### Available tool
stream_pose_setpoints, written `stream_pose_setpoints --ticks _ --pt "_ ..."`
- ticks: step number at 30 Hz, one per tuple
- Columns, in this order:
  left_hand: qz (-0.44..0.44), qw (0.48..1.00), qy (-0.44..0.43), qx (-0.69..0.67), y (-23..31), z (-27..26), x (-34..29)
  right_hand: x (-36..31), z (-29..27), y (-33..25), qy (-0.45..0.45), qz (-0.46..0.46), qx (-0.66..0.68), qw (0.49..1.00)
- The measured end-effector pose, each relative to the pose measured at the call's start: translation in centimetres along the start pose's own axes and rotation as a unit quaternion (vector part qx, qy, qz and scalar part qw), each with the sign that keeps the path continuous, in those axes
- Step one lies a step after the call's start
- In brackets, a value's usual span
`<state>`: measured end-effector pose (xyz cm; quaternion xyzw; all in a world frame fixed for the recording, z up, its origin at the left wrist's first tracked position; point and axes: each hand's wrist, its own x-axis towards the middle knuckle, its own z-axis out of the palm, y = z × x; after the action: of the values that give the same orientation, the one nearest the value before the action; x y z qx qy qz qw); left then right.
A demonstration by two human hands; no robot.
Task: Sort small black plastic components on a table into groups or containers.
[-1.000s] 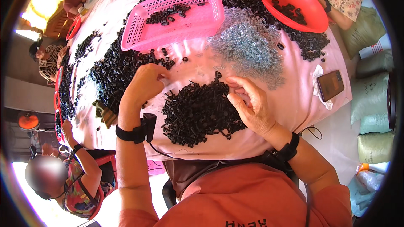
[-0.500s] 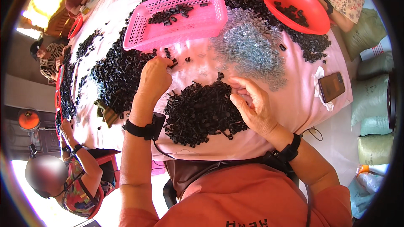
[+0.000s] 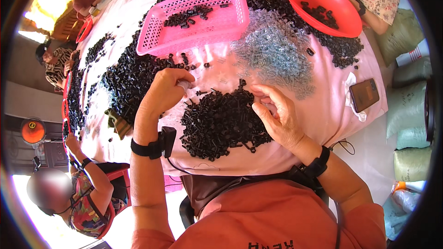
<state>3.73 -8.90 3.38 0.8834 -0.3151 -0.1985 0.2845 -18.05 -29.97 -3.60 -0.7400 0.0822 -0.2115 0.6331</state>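
The head view shows a pile of small black parts [image 3: 224, 127] lying by the near edge of the worktop [image 3: 323, 120], between the person's two hands. The left hand [image 3: 162, 90] is just past the pile's upper left side, its fingers bent inward; something pale shows by the tips, and from here I cannot tell whether they pinch anything. The right hand [image 3: 282, 122] is just beside the pile on its right, fingers curved, the thumb a little apart from the forefinger; the palm is partly hidden, so I cannot tell if something sits in it. Each wrist wears a black strap.

Past the left hand, a bigger heap of chunky black pieces [image 3: 127, 74] spreads toward the worktop's left edge, with a greenish cloth [image 3: 118, 124] on the near side of it. Farther in sits a pink basket [image 3: 221, 23] with some black pieces on its bottom. Clear pieces [image 3: 277, 55] are heaped to the right of it, and a red bowl [image 3: 341, 16], also holding black pieces, stands toward the right edge. Near the right corner a phone [image 3: 364, 94] rests on a white tissue [image 3: 361, 116]. A co-worker in a bright patterned top [image 3: 94, 212] sits at the left edge, and stuffed sacks [image 3: 406, 110] stand beyond the right.
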Motion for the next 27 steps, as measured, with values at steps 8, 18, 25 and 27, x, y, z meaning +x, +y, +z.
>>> stream_pose_setpoints --ticks 8,18,25,27 --pt "0.020 0.994 0.095 0.043 0.5 0.7 0.3 0.0 -0.1 0.0 -0.002 0.002 -0.006 1.000" --pt "0.304 0.948 0.026 0.092 5.7 6.9 2.7 0.1 -0.2 -0.1 0.013 -0.014 0.006 1.000" --pt "0.236 0.962 0.001 0.136 4.9 6.3 2.0 0.1 -0.1 -0.3 0.026 -0.028 -0.017 0.999" --pt "0.224 0.966 0.011 0.131 5.2 6.2 2.0 0.0 -0.1 -0.1 0.028 -0.022 -0.007 0.999"
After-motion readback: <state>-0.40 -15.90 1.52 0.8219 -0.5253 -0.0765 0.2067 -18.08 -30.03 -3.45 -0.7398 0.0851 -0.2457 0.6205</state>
